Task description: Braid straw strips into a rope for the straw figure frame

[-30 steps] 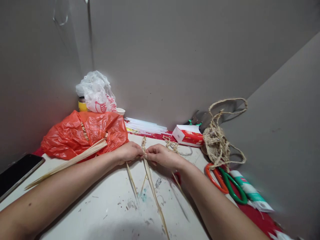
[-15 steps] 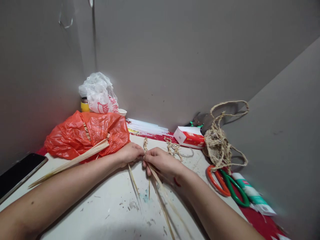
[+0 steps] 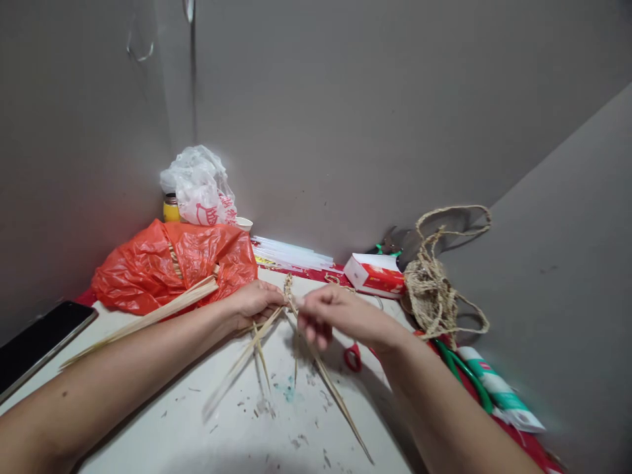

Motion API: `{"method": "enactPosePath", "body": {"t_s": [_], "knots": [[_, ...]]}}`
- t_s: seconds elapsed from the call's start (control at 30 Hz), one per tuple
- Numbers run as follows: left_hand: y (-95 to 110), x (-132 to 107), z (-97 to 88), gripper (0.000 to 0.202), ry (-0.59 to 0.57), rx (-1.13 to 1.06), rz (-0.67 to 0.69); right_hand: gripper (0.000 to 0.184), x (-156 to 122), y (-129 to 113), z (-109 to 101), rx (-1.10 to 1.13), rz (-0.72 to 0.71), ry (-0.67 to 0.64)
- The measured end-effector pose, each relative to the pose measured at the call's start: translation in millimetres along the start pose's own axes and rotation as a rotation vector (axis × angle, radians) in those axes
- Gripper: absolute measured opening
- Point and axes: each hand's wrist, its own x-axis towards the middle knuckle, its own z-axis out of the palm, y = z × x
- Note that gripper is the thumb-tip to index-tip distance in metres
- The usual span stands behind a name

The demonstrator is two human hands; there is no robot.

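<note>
My left hand [image 3: 254, 301] is closed, pinching the braided top of a bundle of pale straw strips [image 3: 287, 287] on the white table [image 3: 197, 421]. My right hand [image 3: 330, 316] is raised a little above the table just to the right, fingers curled and pinching one of the strips [image 3: 340, 398] near the braid. The loose strip ends fan out toward me over the table, one swung to the left [image 3: 237, 362]. The two hands almost touch at the braid.
An orange plastic bag [image 3: 172, 263] with long strips sticking out lies at left, a white bag [image 3: 200, 187] behind it. A phone [image 3: 39, 339] lies far left. A red-white box [image 3: 375, 273], a coil of twine [image 3: 434, 289], scissors [image 3: 457, 368] and a tube [image 3: 498, 388] sit at right.
My right hand has lifted off the table and moved slightly right. One strip has swung out to the left, and the loose ends are spread wider.
</note>
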Motion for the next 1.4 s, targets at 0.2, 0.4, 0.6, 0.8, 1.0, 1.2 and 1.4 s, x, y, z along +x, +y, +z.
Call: {"method": "enactPosePath", "body": {"t_s": [0.2,0.4,0.6,0.8,1.0,1.2,1.4], "knots": [[-1,2,-2.7,0.023,-0.101,-0.045,0.022,0.033,31,28,-1,0.180,-0.022,0.346],[-3,3,-6.4,0.027,-0.142,0.014,0.053,0.034,37,31,17,0.323,0.083,0.136],[-2,2,-6.7,0.021,-0.157,0.200,0.093,0.034,32,34,-4,0.236,0.116,0.035],[-5,5,-9.1,0.016,0.014,0.548,0.329,0.023,38,38,3,0.435,0.161,0.001],[-1,-2,-12.1,0.018,-0.035,0.570,0.182,0.017,44,38,13,0.460,0.182,0.117],[-8,-12,4.2,0.023,-0.089,0.367,0.100,0.019,43,30,24,0.577,0.184,0.228],[-29,-8,15.0,0.017,0.045,0.432,0.233,0.022,43,31,29,0.658,0.191,0.183]]}}
